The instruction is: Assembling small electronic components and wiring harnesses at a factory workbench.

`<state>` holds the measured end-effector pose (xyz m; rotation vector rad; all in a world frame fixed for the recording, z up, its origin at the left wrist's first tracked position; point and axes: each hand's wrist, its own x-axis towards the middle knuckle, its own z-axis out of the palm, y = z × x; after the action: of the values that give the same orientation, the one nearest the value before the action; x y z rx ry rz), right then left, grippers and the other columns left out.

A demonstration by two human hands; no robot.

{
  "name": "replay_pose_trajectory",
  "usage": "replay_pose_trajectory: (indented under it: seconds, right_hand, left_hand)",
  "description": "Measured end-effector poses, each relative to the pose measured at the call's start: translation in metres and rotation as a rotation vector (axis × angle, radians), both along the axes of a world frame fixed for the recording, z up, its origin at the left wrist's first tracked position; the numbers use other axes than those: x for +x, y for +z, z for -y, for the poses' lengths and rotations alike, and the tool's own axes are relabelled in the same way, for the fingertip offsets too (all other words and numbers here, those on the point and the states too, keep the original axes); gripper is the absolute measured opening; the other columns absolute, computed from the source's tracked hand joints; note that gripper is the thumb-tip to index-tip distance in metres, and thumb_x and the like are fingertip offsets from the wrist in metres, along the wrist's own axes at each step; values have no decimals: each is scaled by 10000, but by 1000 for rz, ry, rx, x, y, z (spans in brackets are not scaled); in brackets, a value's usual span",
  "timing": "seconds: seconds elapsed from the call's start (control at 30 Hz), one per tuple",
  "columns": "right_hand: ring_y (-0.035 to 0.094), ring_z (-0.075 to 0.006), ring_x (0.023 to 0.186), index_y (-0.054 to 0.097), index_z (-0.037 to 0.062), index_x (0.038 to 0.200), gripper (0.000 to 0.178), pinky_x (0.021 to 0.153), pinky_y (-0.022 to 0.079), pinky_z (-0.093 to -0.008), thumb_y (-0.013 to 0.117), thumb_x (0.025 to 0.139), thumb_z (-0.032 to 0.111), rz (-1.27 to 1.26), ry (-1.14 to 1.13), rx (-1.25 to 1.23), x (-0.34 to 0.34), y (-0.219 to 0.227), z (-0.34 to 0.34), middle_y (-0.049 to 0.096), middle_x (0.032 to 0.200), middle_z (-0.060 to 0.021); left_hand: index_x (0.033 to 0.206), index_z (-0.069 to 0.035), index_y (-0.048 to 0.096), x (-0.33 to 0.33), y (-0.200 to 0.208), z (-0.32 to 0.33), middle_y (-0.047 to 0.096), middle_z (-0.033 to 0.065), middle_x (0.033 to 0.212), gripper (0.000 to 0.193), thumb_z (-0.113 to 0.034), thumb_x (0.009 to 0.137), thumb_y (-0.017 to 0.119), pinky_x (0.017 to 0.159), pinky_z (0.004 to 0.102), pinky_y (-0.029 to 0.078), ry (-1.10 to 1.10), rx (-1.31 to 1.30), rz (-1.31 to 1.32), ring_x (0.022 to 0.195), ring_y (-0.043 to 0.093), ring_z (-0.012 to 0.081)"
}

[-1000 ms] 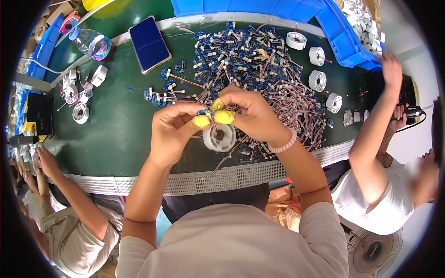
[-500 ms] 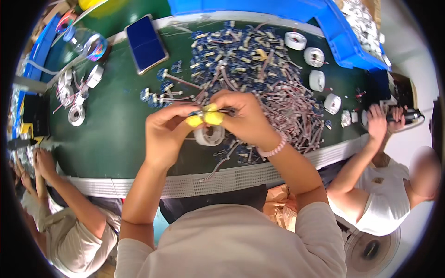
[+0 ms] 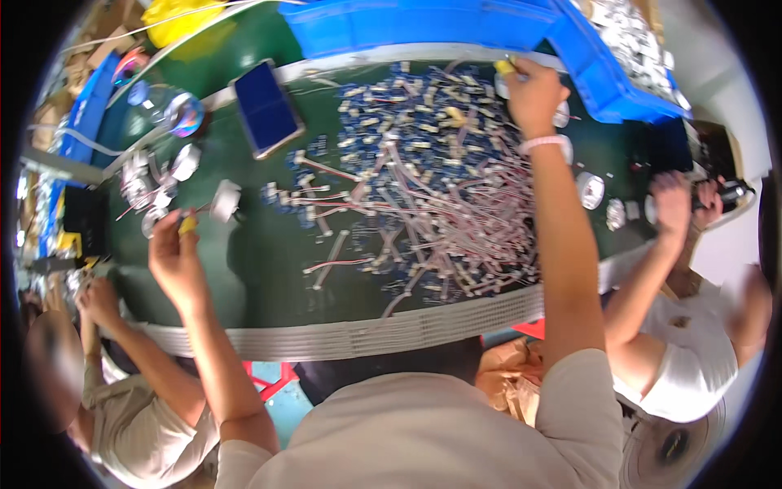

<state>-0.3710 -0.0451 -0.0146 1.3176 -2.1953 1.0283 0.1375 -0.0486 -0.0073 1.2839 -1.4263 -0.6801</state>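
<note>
At the left of the green table, my left hand (image 3: 173, 259) is raised with its fingertips pinched together, one in a yellow finger cover. A thin wire runs from the pinch to a white round spool-like part (image 3: 226, 201), which is tilted and blurred. My right hand (image 3: 533, 96) is stretched to the far side, by the blue bin. Its fingers, also with a yellow cover, are over another white round part (image 3: 501, 85), mostly hidden by the hand. Whether they grip it cannot be made out. Between my arms lies a pile of small blue circuit boards (image 3: 415, 114) and wired connectors (image 3: 481, 220).
More white round parts lie left (image 3: 186, 163) and right (image 3: 590, 190). A phone (image 3: 267, 110) and plastic bottle (image 3: 175, 110) stand behind. A blue bin (image 3: 415, 31) lines the far edge. Co-workers' hands are at both sides, one near a dark tool (image 3: 733, 196).
My hands have parted from the middle. The left moved left with a white round part on its wire; the right reached far right to another. The view has shifted slightly.
</note>
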Motion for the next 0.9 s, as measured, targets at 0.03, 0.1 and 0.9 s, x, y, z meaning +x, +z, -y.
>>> replay_pose_trajectory:
  seconds: [0.03, 0.1, 0.9]
  right_hand:
    - [611, -280, 775, 730, 142, 841, 147, 705, 320, -425, 691, 722, 220, 59, 73, -5, -4, -5, 6, 676, 777, -97]
    - [628, -277, 710, 717, 96, 821, 150, 601, 370, -385, 702, 716, 201, 86, 142, -27, -5, -3, 3, 668, 750, -118]
    - [470, -236, 882, 607, 93, 884, 201, 807, 299, -379, 669, 693, 96, 281, 889, 48, 194, 18, -100, 601, 817, -10]
  left_hand:
    - [1115, -19, 567, 3, -4, 4, 630, 101, 1068, 279, -21, 837, 592, 741, 267, 471, 55, -90, 302, 977, 593, 173]
    - [1164, -42, 564, -37, 22, -8, 585, 126, 1137, 468, 15, 702, 618, 914, 413, 389, 274, -536, 921, 1086, 505, 313]
    - [1008, 14, 656, -142, 6, -52, 597, 95, 1014, 238, 121, 807, 584, 810, 257, 476, -777, 299, -418, 909, 584, 151]
